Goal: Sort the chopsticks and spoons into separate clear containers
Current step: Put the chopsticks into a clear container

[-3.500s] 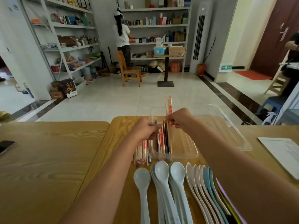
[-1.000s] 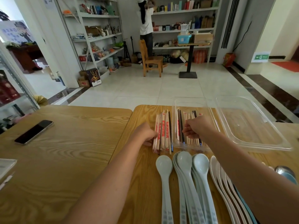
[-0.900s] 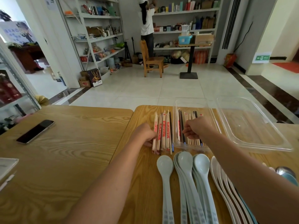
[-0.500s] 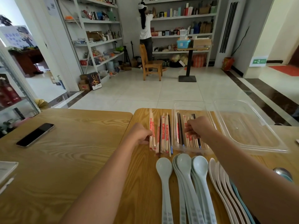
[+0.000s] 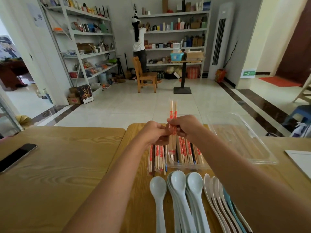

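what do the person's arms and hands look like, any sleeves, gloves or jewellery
Both forearms are bare along all that shows, with no sleeve in view. The left hand and the right hand wear no gloves. No watch, bracelet or ring can be seen on the visible sides.

Landmark: narrow container (image 5: 185,163), on the table (image 5: 67,174) near its far edge. Inside it, a row of chopsticks (image 5: 186,152) lying lengthwise. Just left of it, on the tabletop, a loose bundle of chopsticks (image 5: 156,158). Just right of it, wider container (image 5: 252,145). Just before it, spoons (image 5: 185,195) in a row, bowls toward it, handles toward the near edge. Above its far-left part, left hand (image 5: 154,132) and right hand (image 5: 185,126) together around wrapped chopsticks (image 5: 173,113), tilted up and away. Well left of it, a phone (image 5: 16,156). Far right of it, a sheet of paper (image 5: 301,158).
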Demonstrator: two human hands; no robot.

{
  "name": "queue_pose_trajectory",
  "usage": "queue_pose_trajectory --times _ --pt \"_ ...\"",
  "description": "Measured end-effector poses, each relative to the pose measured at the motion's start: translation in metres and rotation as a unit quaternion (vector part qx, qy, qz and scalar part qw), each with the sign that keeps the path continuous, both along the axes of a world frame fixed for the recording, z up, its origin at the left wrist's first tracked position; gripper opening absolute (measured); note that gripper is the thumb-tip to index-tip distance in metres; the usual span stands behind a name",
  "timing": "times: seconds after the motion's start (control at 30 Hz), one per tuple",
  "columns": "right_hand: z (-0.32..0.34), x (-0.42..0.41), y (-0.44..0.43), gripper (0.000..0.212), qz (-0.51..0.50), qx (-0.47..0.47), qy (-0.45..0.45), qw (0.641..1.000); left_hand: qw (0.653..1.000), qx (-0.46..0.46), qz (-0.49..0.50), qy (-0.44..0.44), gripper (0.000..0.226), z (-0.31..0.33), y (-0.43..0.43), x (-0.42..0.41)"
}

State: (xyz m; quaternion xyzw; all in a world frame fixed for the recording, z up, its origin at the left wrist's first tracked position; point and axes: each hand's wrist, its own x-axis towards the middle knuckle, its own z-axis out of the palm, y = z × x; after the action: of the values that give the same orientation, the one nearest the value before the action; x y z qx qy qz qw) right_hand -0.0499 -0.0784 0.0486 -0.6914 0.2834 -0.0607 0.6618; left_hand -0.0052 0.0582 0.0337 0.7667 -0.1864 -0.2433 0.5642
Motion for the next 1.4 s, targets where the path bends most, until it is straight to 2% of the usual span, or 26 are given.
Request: queue_pose_trajectory --times 0.2,0.33,0.43,0.53,0.63,0.7,0.83,0.97,1.07,1.17,1.33,1.4 --pt "-0.014 -0.003 -0.039 0.023 -0.063 -0.074 0.04 0.994 0.999 0.011 0.037 -0.009 0.017 -0.021 0.014 0.014" --pt "-0.045 -0.001 -0.047 0.024 -0.064 -0.116 0.088 0.987 0.995 0.05 0.078 -0.03 0.014 -0.038 0.025 0.026" --pt "-0.069 0.005 -0.041 0.024 -0.031 -0.135 0.12 0.983 0.982 0.133 0.1 -0.09 0.014 -0.052 0.03 0.032" --pt "-0.082 0.01 -0.038 0.027 0.012 -0.181 0.157 0.971 0.949 0.247 0.102 -0.167 0.022 -0.064 0.038 0.032" --pt "-0.085 0.013 -0.041 0.023 0.008 -0.237 0.135 0.962 0.926 0.324 0.081 -0.177 0.033 -0.073 0.042 0.033" --pt "-0.084 0.014 -0.04 0.019 0.007 -0.232 0.133 0.964 0.92 0.35 0.071 -0.16 0.039 -0.076 0.041 0.032" --pt "-0.088 0.012 -0.025 0.014 0.04 -0.149 0.178 0.972 0.909 0.383 0.049 -0.157 0.055 -0.078 0.032 0.024" --pt "-0.08 0.008 -0.022 0.015 0.034 -0.107 0.152 0.982 0.904 0.395 0.03 -0.162 0.037 -0.076 0.026 0.018" --pt "-0.072 0.003 -0.02 0.013 0.026 -0.065 0.124 0.99 0.908 0.39 0.033 -0.146 0.032 -0.075 0.025 0.018" --pt "-0.08 0.0 -0.016 0.013 0.031 -0.083 0.129 0.988 0.915 0.379 0.031 -0.132 0.023 -0.076 0.024 0.019" --pt "-0.092 -0.004 -0.021 0.007 0.002 -0.098 0.047 0.994 0.945 0.324 0.036 -0.035 0.014 -0.074 0.022 0.022" --pt "-0.094 -0.006 -0.021 0.006 0.005 -0.107 0.033 0.994 0.952 0.304 0.038 0.014 0.018 -0.072 0.024 0.022"
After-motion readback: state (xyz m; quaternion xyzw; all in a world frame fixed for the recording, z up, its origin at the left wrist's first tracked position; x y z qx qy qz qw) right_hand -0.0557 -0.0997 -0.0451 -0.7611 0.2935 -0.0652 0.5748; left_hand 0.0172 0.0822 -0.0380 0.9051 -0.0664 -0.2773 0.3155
